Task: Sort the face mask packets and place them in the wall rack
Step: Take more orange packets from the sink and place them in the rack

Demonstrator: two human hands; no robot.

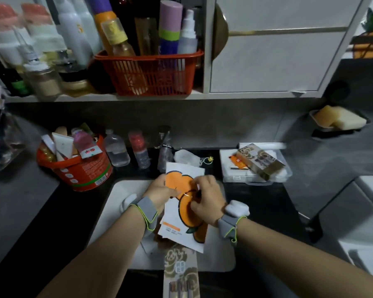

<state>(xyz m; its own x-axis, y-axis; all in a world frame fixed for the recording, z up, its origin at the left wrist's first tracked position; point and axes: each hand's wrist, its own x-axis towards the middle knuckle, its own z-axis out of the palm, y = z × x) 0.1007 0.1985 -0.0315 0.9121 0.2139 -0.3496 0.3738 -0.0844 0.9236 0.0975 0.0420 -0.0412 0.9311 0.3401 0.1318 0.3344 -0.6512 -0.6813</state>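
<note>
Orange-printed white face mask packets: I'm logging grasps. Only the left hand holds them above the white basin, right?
No: the head view shows both the left hand and right hand holding the orange-printed white face mask packets above the white basin.

The face mask packets (173,216) are flat white sachets, each printed with a large orange fruit and a small orange label strip. Several sit in a loose, tilted, fanned stack at the lower centre of the frame. The left hand (157,193) grips their left edge and the right hand (207,200) pinches the front one.

Left hand (159,191), right hand (207,197) — curled
</note>
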